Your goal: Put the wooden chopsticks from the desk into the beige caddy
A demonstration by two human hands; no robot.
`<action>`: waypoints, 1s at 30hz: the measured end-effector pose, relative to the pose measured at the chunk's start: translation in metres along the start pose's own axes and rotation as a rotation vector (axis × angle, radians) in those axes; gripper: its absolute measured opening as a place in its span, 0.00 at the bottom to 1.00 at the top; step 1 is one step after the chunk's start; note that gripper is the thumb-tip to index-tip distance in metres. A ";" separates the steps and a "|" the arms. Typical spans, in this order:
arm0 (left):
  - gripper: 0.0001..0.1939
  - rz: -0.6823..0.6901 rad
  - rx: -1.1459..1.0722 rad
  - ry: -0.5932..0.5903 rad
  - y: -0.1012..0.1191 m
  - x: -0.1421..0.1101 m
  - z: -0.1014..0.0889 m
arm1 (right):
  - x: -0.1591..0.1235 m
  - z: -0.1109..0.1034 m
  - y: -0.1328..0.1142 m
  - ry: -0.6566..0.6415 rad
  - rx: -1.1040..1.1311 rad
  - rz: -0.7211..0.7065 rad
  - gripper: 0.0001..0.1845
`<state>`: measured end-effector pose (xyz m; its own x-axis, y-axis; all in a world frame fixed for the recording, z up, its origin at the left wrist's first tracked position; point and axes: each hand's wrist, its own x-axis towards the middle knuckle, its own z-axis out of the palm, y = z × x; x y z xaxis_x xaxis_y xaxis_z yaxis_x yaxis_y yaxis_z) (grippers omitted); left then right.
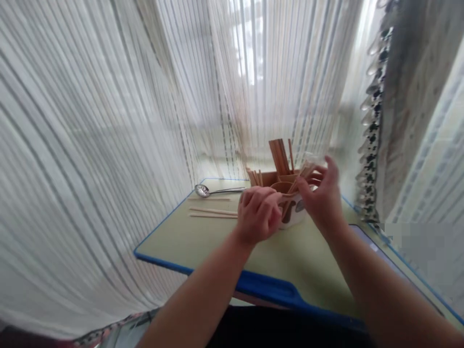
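A white and brown utensil holder (294, 218) with compartments stands on the small table. My left hand (258, 212) is closed at its near left rim, with the fingertips partly hidden. Above the holder's right side, my right hand (324, 191) pinches a bundle of pale wooden chopsticks (303, 174), their lower ends down in the holder. Something clear, perhaps plastic, shows at the bundle's upper end. Dark brown chopsticks (279, 157) stand upright in the rear compartment. Other pale sticks (255, 178) poke up at the holder's left.
Loose pale chopsticks (213, 212) lie left of the holder. Behind them rests a metal slotted ladle (202, 191). The pale tabletop (174, 237) has a blue edge. A flat, dark-edged tablet-like object (377, 251) lies under my right forearm. Sheer striped curtains (145, 121) surround the table.
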<state>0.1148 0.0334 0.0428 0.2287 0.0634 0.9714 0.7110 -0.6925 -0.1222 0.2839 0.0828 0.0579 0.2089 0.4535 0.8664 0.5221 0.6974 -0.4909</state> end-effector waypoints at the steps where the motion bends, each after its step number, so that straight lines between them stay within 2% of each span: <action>1: 0.11 -0.027 0.014 0.074 -0.005 0.004 -0.010 | -0.003 -0.002 -0.005 0.101 -0.067 -0.076 0.39; 3: 0.07 -0.111 0.046 0.212 -0.019 0.010 -0.031 | -0.014 -0.002 -0.019 0.308 -0.193 -0.287 0.34; 4: 0.05 -0.163 0.066 0.263 -0.029 0.011 -0.040 | -0.023 -0.001 -0.025 0.336 -0.205 -0.415 0.30; 5: 0.04 -0.216 0.092 0.301 -0.041 0.009 -0.049 | -0.033 0.003 -0.032 0.294 -0.177 -0.547 0.27; 6: 0.03 -0.266 0.124 0.328 -0.054 0.005 -0.055 | -0.044 0.009 -0.037 0.168 -0.126 -0.644 0.25; 8: 0.04 -0.382 0.209 0.313 -0.080 -0.014 -0.064 | -0.068 0.027 -0.043 -0.231 -0.030 -0.730 0.21; 10: 0.05 -0.481 0.310 0.171 -0.103 -0.040 -0.067 | -0.089 0.049 -0.043 -0.630 -0.014 -0.655 0.20; 12: 0.08 -0.549 0.353 -0.155 -0.117 -0.063 -0.065 | -0.105 0.066 -0.039 -0.864 -0.076 -0.511 0.21; 14: 0.12 -0.646 0.408 -0.409 -0.121 -0.078 -0.060 | -0.113 0.076 -0.033 -0.973 -0.132 -0.400 0.23; 17: 0.14 -0.722 0.442 -0.772 -0.116 -0.084 -0.052 | -0.113 0.075 -0.029 -1.052 -0.145 -0.337 0.22; 19: 0.12 -0.713 0.431 -0.919 -0.111 -0.084 -0.050 | -0.111 0.072 -0.030 -1.040 -0.164 -0.319 0.21; 25: 0.13 -0.677 0.469 -0.924 -0.107 -0.088 -0.051 | -0.112 0.068 -0.036 -1.037 -0.336 -0.270 0.24; 30: 0.15 -0.679 0.456 -0.898 -0.103 -0.082 -0.050 | -0.105 0.062 -0.039 -1.025 -0.366 -0.174 0.26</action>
<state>-0.0109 0.0634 -0.0140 -0.0307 0.9156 0.4010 0.9925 -0.0196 0.1209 0.1908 0.0423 -0.0197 -0.5878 0.7285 0.3518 0.7267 0.6666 -0.1660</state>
